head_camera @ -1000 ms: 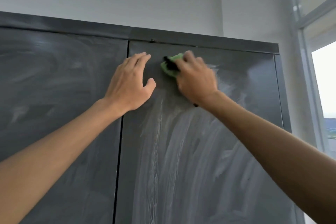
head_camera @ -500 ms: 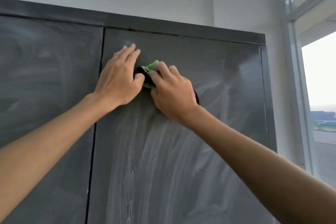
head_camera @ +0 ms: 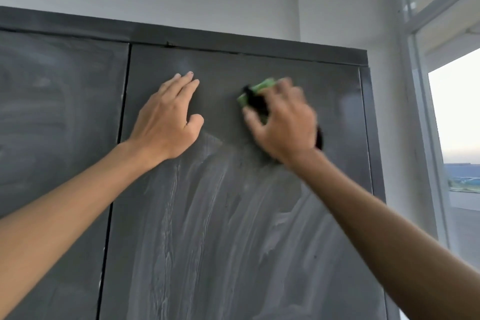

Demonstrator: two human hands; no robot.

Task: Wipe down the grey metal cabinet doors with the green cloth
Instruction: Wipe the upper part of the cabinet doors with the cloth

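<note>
Both arms are raised and stretched forward, bare along the forearms. The left hand [head_camera: 166, 122] is laid flat against the door [head_camera: 233, 215] near its upper left corner, with the fingers straight, held together and pointed up, and the thumb spread to the side. The right hand [head_camera: 283, 125] is pressed to the same door near its top edge, apart from the left, with the fingers curled round the cloth [head_camera: 259, 87]. It is blurred, so finer detail cannot be told.

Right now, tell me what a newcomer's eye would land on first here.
The green cloth stands out, gripped by the blurred right hand high on the right cabinet door. The left hand presses flat beside it, apart from the cloth. Below both hands, pale streaks run down the door.
</note>
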